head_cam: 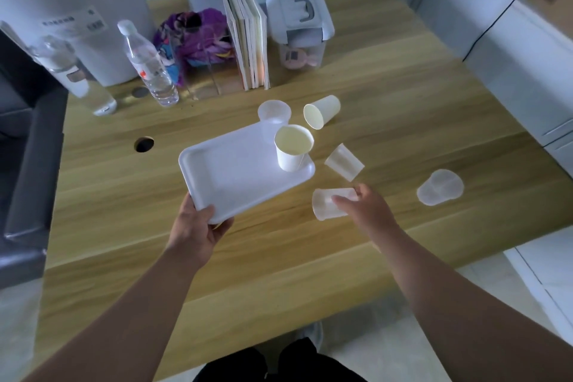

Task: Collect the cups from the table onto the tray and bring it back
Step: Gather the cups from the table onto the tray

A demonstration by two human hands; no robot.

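Both forearms bare, extended forward. The left hand (198, 232) grips the near corner of a white rectangular plastic tray (235, 170), thumb on top, fingers beneath. The right hand (364, 206) pinches a translucent plastic cup (325, 205) lying sideways.

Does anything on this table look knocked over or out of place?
Yes. Several cups lie on their sides: a far paper cup, a near paper cup and a clear cup at the right. No spill shows.

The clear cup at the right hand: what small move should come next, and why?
Probably lift the clear cup and stand it on the tray beside the paper cup. The right hand grips it lying on its side; the left hand holds the tray close.
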